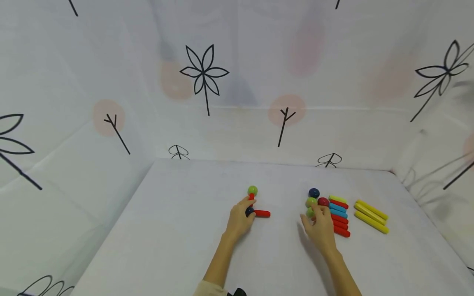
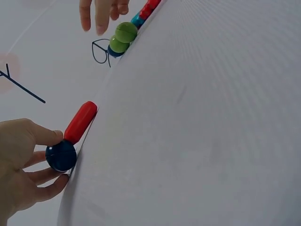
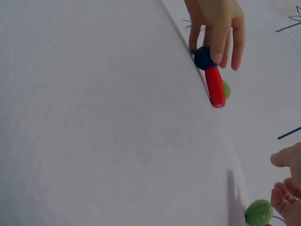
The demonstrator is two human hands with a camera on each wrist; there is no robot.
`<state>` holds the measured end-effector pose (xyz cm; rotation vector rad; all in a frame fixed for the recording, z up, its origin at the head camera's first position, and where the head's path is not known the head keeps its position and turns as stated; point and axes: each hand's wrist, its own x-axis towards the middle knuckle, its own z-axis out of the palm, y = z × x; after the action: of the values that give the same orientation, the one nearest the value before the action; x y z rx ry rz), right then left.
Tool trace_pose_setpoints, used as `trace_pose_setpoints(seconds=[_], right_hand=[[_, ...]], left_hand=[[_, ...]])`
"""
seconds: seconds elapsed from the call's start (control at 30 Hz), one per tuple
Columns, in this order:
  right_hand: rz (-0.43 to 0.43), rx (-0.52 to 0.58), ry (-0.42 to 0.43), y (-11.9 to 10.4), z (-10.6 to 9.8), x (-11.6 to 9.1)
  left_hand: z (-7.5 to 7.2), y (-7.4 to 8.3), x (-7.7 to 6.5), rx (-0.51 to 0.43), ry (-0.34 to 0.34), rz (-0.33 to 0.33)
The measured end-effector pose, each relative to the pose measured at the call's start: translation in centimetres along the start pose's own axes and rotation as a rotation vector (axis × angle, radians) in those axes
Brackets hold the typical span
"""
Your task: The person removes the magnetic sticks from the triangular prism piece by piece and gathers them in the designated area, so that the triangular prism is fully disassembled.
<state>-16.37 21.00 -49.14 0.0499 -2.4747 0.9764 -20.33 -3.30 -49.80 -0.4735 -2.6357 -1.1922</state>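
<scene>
My left hand [image 1: 238, 218] grips a dark blue ball [image 2: 61, 155] between thumb and fingers, low at the white table. From that ball a short red rod [image 1: 262, 213] points right. A second red rod [image 1: 252, 197], partly hidden by my fingers, runs away from me to a light green ball [image 1: 252, 190]. My right hand [image 1: 321, 228] hovers beside the loose balls, thumb and fingers apart and nothing between them. Nearest to it are two green balls [image 1: 311, 202], one partly covered by the fingers, and a dark red ball [image 1: 323, 202].
Behind the green balls lies another dark blue ball [image 1: 314, 193]. Short rods in red, blue and yellow-green lie in a column, with a blue rod [image 1: 338, 214] among them. Farther right are long yellow rods [image 1: 371, 216]. A patterned white curtain [image 1: 237, 135] surrounds the table.
</scene>
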Motion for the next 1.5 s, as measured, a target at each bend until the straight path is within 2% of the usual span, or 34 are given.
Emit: trace_pose_setpoints(seconds=[0.07,0.27,0.5,0.6,0.83,1.07,1.33,1.5], right_hand=[[-0.051,0.034,-0.024,-0.5,0.8,0.1],[-0.111,0.113,-0.207,-1.9,2.9,0.6],[-0.090,0.089,-0.401,-3.2,5.0,1.3],[-0.089,0.063,-0.452,-3.7,5.7,1.2],[-0.100,0.025,-0.428,-4.4,6.7,1.3],[-0.115,0.054,-0.390,-4.4,7.6,1.4],[-0.139,0.041,-0.380,-4.8,7.9,1.4],[-0.169,0.008,-0.372,-5.2,7.8,1.3]], left_hand=[[0.1,-0.2,-0.1,-0.005,0.016,-0.020],[0.0,-0.4,-0.2,0.013,0.027,-0.056],[-0.1,-0.5,-0.4,-0.017,0.068,-0.055],[-0.1,-0.5,-0.4,-0.025,0.087,-0.055],[-0.1,-0.7,-0.4,-0.009,0.122,-0.018],[0.1,-0.8,-0.6,-0.025,0.125,-0.027],[0.3,-1.1,-0.6,-0.043,0.131,-0.019],[0.1,-1.0,-0.6,-0.040,0.136,0.014]])
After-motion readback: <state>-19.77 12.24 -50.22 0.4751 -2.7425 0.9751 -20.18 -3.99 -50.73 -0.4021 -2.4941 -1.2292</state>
